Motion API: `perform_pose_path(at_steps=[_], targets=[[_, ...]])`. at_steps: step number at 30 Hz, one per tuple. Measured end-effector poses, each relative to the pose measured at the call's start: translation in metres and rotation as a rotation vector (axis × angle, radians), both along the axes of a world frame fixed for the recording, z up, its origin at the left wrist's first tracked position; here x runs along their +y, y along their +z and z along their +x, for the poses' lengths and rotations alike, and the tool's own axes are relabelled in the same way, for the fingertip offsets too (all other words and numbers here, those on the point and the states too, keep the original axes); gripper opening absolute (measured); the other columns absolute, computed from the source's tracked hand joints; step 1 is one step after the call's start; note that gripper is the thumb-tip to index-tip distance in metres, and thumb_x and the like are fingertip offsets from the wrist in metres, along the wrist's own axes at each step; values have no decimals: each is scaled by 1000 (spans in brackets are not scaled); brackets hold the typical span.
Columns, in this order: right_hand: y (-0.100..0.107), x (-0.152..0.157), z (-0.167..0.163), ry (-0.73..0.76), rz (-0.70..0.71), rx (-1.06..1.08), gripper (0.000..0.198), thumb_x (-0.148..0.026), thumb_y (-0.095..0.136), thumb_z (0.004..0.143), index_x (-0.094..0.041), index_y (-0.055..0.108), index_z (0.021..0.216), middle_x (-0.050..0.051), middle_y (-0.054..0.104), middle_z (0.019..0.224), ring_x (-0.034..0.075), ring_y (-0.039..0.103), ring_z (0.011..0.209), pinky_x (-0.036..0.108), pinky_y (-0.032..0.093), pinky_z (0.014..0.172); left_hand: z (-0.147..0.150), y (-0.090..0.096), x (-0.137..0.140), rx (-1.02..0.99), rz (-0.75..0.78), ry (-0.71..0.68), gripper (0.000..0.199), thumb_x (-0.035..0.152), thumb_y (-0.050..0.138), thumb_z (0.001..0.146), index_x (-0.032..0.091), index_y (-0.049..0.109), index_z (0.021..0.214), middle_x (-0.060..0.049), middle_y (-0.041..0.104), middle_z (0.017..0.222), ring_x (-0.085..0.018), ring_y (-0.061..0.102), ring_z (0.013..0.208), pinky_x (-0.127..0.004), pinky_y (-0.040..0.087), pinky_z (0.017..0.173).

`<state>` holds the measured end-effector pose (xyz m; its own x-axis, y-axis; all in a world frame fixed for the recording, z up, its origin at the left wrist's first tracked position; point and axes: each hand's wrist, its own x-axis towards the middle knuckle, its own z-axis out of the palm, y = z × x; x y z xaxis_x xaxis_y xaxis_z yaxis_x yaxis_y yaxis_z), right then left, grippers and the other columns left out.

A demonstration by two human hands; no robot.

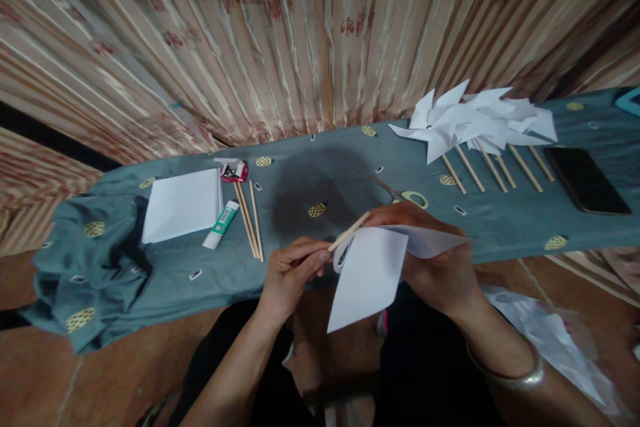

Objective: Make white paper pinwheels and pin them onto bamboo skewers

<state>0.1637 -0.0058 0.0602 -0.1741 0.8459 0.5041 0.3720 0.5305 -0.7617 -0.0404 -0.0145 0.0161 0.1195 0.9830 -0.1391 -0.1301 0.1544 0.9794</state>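
The left hand (297, 270) pinches a stick (349, 231); the right hand (443, 280) grips curled paper (370, 270) against it, over the table's (170, 273) near edge. Seemingly, paper and stick are being joined; the next move likely calls for keeping both steady.

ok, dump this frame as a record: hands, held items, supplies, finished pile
left hand: fingers pinching a wooden stick
right hand: holding folded white paper, fingers largely hidden
stick position: against the paper
nearest tool: scissors, just beyond right hand
supplies, left side: white sheets, glue stick, three loose sticks, open red box with small metal pieces
right side: paper pinwheels on sticks, overlapping, exact count unclear; dark phone
surface: patterned green-grey cloth
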Motion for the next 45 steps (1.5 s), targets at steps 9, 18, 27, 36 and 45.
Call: perform_pose_path(at_steps=[9, 18, 27, 36, 45], targets=[[0, -1, 0, 9, -6, 14, 16, -16, 59, 85, -26, 67, 95, 3, 74, 92, 21, 69, 87, 37, 56, 78, 0, -1, 0, 8, -11, 2, 22, 39, 79, 71, 20, 81, 83, -2, 61, 66, -7, 48, 52, -21, 34, 46], [-1, 0, 0, 12, -7, 16, 15, -16, 60, 85, -25, 67, 94, 3, 73, 93, 21, 69, 87, 37, 56, 78, 0, 0, 1, 34, 14, 13, 22, 39, 79, 72, 20, 81, 81, -2, 59, 63, -7, 47, 51, -21, 34, 45], [-8, 2, -2, 11, -254, 272, 8, -22, 70, 80, -22, 70, 88, 6, 75, 89, 22, 70, 79, 33, 58, 69, -1, 7, 2, 154, 153, 39, 15, 34, 77, 73, 22, 81, 82, -4, 65, 64, -10, 53, 52, -21, 42, 48], [-19, 8, -4, 23, -471, 507, 16, -38, 78, 73, -25, 75, 81, 3, 76, 85, 25, 70, 80, 38, 58, 77, -6, 3, 0, 283, 313, 57, 13, 30, 73, 79, 23, 81, 86, -3, 68, 63, -11, 56, 55, -22, 46, 52], [-21, 16, -12, -52, -553, 557, 19, -39, 85, 60, -24, 72, 62, 1, 70, 66, 19, 62, 60, 33, 55, 61, -9, 0, -1, 387, 360, 58, 14, 26, 68, 82, 22, 81, 87, -5, 73, 71, -13, 61, 61, -22, 48, 57]])
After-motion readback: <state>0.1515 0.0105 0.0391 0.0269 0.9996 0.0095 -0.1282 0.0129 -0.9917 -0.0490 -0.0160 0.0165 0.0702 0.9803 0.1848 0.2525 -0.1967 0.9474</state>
